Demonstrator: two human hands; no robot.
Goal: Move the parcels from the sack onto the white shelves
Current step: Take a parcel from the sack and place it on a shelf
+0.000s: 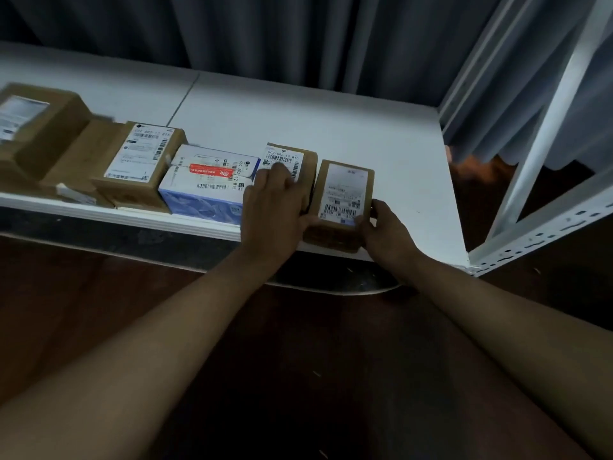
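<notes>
Small brown parcel [343, 197] sat between hands on white shelf [331, 127]; right hand [386, 232] gripped its corner, left hand [277, 207] lay flat, fingers straight, on neighbouring parcel [298, 161].

Parcels [341, 207]: matt brown cardboard, paper labels. Shelf [331, 127]: smooth white, frame [544, 227] probably painted metal. Curtain [298, 38]: grey cloth.

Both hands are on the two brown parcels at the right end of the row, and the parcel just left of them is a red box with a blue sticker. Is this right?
Not quite. The head view shows that box is white and blue with a red sticker, not red. The rest holds: the left hand rests on one brown parcel, and the right hand holds the end parcel on the shelf.
</notes>
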